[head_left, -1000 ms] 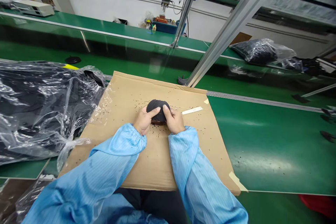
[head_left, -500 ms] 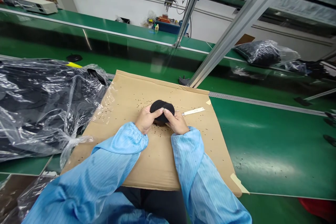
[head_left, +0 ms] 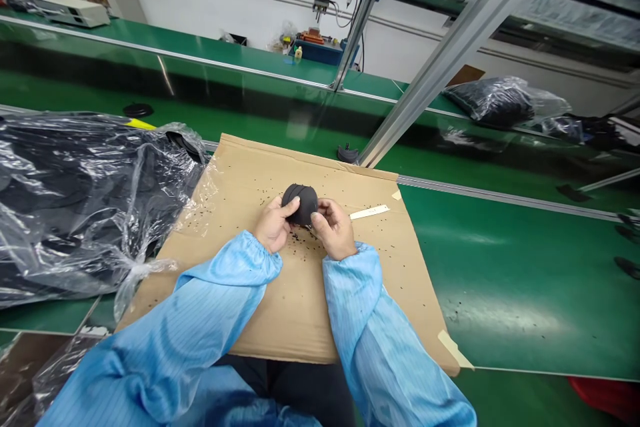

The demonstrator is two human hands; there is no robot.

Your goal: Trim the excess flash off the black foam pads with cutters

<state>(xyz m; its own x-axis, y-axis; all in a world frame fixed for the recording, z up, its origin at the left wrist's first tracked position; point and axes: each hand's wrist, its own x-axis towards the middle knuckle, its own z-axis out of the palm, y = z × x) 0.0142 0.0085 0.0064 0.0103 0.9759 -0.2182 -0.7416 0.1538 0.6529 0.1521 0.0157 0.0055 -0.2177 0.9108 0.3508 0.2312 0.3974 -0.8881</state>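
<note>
head view: left hand (head_left: pixel 273 227) and right hand (head_left: pixel 334 232) both grasp a dark foam pad (head_left: pixel 300 203).

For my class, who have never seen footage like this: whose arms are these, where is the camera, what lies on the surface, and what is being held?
The camera sits on a person's head, looking forward and down, so the blue sleeves are that person's own. The left hand and right hand together hold a stack of dark round pads above a cardboard sheet dotted with black crumbs. The sheet lies on a green workbench. A white strip lies beside the hands; a clear plastic bag of dark items lies on the left.
</note>
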